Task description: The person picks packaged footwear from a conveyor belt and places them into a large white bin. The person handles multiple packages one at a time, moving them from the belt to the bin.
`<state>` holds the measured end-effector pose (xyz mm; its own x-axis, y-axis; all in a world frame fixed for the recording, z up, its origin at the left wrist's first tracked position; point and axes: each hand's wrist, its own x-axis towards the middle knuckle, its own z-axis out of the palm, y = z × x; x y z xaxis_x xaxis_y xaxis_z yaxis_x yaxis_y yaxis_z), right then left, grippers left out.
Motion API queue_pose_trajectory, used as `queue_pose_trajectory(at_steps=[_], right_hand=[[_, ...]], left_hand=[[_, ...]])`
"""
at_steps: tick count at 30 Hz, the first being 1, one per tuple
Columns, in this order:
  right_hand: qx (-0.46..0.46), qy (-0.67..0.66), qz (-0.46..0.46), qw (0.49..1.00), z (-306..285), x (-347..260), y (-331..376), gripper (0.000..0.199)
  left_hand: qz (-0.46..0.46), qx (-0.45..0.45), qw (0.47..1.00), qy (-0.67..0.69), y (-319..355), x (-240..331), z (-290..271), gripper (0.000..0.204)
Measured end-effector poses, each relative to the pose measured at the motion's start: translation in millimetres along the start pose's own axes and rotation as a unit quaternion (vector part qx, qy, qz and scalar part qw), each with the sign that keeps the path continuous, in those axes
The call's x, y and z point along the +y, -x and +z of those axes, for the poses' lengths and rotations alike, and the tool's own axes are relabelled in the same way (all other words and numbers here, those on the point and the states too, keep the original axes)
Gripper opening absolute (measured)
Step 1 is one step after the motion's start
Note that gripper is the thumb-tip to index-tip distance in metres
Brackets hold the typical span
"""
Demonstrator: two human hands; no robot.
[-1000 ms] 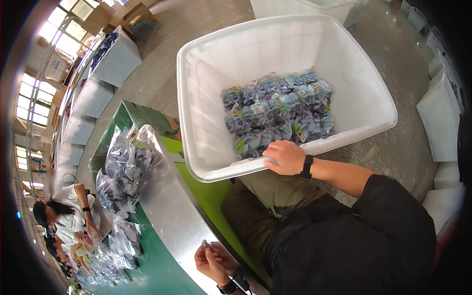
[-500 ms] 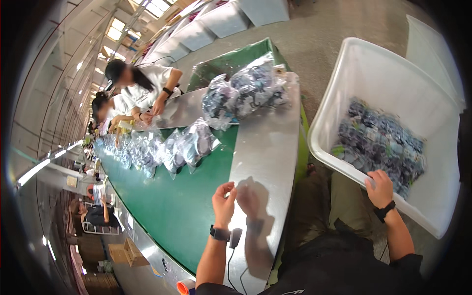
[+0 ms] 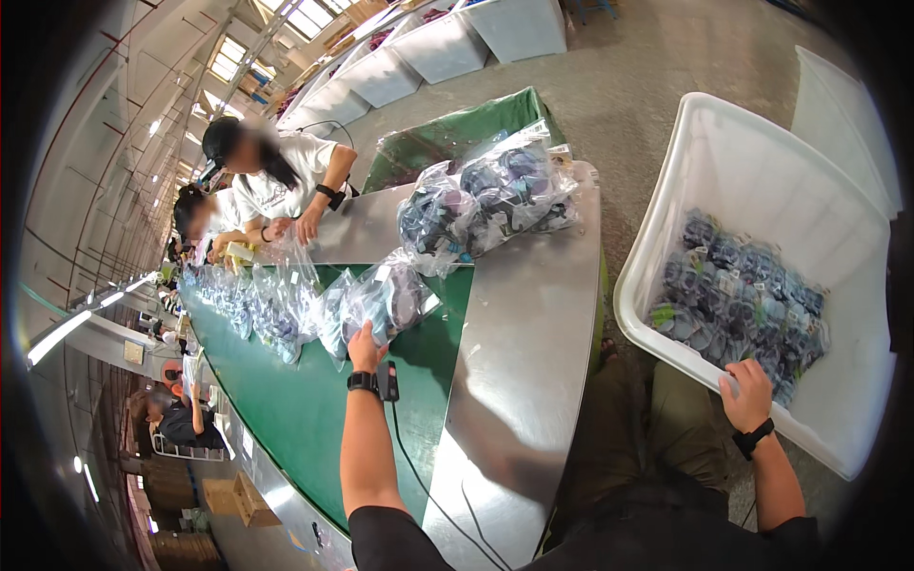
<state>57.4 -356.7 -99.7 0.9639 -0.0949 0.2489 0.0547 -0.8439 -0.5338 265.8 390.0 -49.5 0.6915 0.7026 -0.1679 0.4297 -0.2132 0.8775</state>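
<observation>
Left hand (image 3: 364, 352) at plastic bag (image 3: 400, 297), grip unclear

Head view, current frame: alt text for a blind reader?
The wearer's left hand is at a clear bag on a green surface; the right hand grips a white bin of bagged goods. A co-worker is beyond.

A grey concrete floor (image 3: 633, 90), dull and faintly mottled, spreads behind a long counter (image 3: 533, 324) of shiny metal with a green surface (image 3: 295, 409) set into it. Shadow and bright glare fall across the metal. Large white bins (image 3: 514, 30) stand in a row toward the back, near a blue stool (image 3: 596, 9). Daylight comes through paned windows (image 3: 227, 59), while tube lights (image 3: 59, 339) glow beneath a pale ceiling (image 3: 157, 71) strung with thin pipes. Cardboard boxes (image 3: 255, 500) sit on the floor beyond the counter's far side
</observation>
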Motion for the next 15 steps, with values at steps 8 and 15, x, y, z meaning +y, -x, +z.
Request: queue_pose_trajectory(at_steps=[8, 15], right_hand=[[0.001, 0.005, 0.004, 1.000, -3.9, -4.9, -1.8, 0.022], [0.001, 0.011, 0.005, 1.000, -4.8, -2.3, 0.6, 0.024]], left_hand=[[-0.030, -0.084, 0.996, -0.031, -12.0, -25.1, 13.9, 0.042], [0.105, -0.090, 0.979, 0.147, 127.9, -56.0, 8.1, 0.074]])
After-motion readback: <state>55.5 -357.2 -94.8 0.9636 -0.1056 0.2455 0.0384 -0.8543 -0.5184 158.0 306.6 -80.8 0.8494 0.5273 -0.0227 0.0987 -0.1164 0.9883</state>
